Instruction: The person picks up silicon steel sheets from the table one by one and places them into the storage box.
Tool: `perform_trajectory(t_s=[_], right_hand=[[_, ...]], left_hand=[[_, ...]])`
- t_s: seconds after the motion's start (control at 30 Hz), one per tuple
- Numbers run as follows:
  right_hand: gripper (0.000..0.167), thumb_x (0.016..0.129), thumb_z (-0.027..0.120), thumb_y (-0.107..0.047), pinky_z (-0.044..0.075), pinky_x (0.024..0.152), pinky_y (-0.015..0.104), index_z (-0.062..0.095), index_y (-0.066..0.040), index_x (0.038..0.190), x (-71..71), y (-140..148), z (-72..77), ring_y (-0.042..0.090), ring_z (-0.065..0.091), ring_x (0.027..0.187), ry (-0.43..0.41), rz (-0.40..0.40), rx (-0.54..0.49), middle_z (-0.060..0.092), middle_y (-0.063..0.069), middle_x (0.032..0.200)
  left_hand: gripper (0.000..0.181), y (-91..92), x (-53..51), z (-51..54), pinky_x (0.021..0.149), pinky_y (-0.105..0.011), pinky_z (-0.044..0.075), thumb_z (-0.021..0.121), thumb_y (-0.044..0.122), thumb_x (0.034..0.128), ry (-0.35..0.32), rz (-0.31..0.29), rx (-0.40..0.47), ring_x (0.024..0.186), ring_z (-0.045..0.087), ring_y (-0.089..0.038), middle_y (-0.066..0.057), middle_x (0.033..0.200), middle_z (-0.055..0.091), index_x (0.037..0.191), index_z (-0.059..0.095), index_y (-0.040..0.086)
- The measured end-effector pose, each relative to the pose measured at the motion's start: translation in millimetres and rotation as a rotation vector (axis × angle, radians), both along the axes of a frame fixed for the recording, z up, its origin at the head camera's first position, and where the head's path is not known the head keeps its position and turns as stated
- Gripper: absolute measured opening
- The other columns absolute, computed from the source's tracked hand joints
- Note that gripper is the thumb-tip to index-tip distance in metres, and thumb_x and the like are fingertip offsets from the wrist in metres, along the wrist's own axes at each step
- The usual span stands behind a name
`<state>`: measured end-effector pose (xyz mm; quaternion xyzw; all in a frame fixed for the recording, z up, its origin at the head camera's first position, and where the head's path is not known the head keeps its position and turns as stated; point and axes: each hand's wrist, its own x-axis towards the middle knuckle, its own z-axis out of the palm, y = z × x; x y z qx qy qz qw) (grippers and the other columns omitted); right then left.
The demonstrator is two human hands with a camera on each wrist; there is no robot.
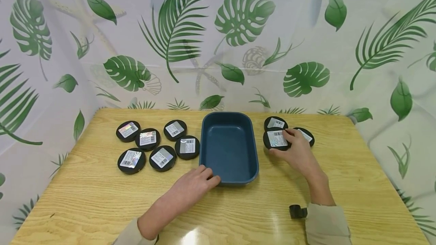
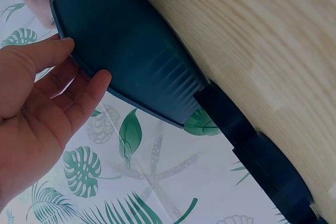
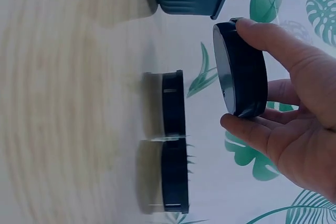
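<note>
A dark blue rectangular plastic tub (image 1: pixel 229 181) stands in the middle of the table. My left hand (image 1: pixel 195 184) grips its near left corner; in the left wrist view the thumb and fingers (image 2: pixel 100 90) are at its rim. My right hand (image 1: pixel 301 154) holds a flat round black container (image 1: pixel 276 139) with a silver label on top, to the right of the tub. From the right wrist view, this container (image 3: pixel 247 72) is raised off the table, pinched at its edge between thumb and fingers. Behind it lie two similar black containers, one (image 1: pixel 275 122) farther back and one (image 1: pixel 308 136) partly covered by the hand.
Several more labelled round black containers (image 1: pixel 148 139) lie left of the tub, the closest one (image 1: pixel 187 146) right beside its wall. A small black object (image 1: pixel 298 211) is at the right sleeve. A leaf-patterned cloth (image 1: pixel 204 48) hangs behind the wooden table (image 1: pixel 238 214).
</note>
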<state>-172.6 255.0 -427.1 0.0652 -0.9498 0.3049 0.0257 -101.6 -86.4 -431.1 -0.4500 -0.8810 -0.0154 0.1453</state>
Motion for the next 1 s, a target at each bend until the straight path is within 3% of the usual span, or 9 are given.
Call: perform_trajectory(t_s=[0.37,0.73,1.0], right_hand=[[0.076,0.08,0.083,-0.015,0.041,0.098,0.063,0.046,0.02,0.136,6.9,-7,13.7,0.053,0.04,0.124,0.183,0.021,0.031,0.038,0.037,0.138],[0.078,0.083,0.081,-0.018,0.044,0.096,0.062,0.042,0.016,0.141,19.3,-19,33.4,0.051,0.039,0.129,0.171,0.004,0.024,0.033,0.034,0.145],[0.078,0.082,0.082,-0.017,0.044,0.098,0.062,0.043,0.016,0.141,20.2,-27,36.3,0.05,0.038,0.13,0.188,0.026,0.013,0.034,0.034,0.145]], left_hand=[[0.023,-0.4,0.8,0.4,0.069,-0.026,0.05,0.066,0.006,0.088,0.001,0.001,0.014,0.082,0.053,-0.017,-0.001,0.092,0.06,0.109,0.067,0.014],[0.023,0.2,-0.1,-0.1,0.071,-0.026,0.05,0.066,0.006,0.0883,-0.003,-0.01,0.015,0.084,0.054,-0.017,-0.001,0.093,0.06,0.109,0.067,0.015],[0.022,0.6,-0.9,-0.7,0.072,-0.026,0.05,0.066,0.006,0.0888,0.001,-0.008,0.017,0.083,0.054,-0.017,0.0,0.093,0.06,0.109,0.067,0.015]])
